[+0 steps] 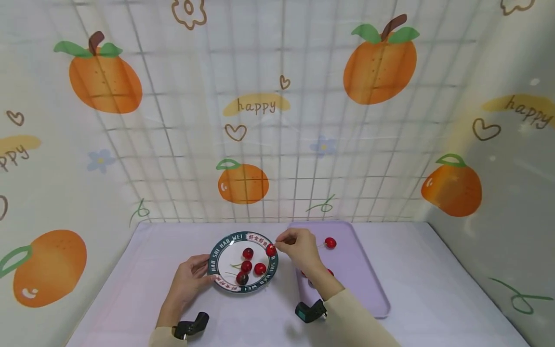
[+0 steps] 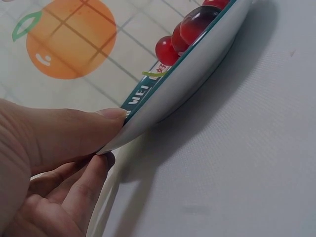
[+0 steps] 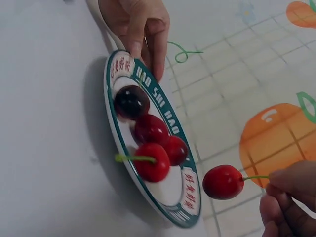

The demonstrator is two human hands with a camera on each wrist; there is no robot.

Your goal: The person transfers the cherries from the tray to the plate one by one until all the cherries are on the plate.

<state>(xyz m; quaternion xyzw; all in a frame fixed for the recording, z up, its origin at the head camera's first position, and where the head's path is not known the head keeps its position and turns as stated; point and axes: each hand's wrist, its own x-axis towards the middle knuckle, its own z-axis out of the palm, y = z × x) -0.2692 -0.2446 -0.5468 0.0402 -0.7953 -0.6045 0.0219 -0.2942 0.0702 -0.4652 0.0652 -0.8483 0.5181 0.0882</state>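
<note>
My left hand grips the left rim of a white plate with a green lettered border, thumb on top and fingers beneath in the left wrist view. Several dark red cherries lie on it, among them a cherry with a green stem. My right hand pinches another cherry by its stem between thumb and fingertips. In the head view that cherry overlaps the plate's right rim; in the right wrist view it hangs beside the rim.
Right of the plate lies a lilac tray, partly hidden by my right arm. A cherry sits near its far end, with more cherries partly covered by the forearm. A patterned curtain stands behind the white table.
</note>
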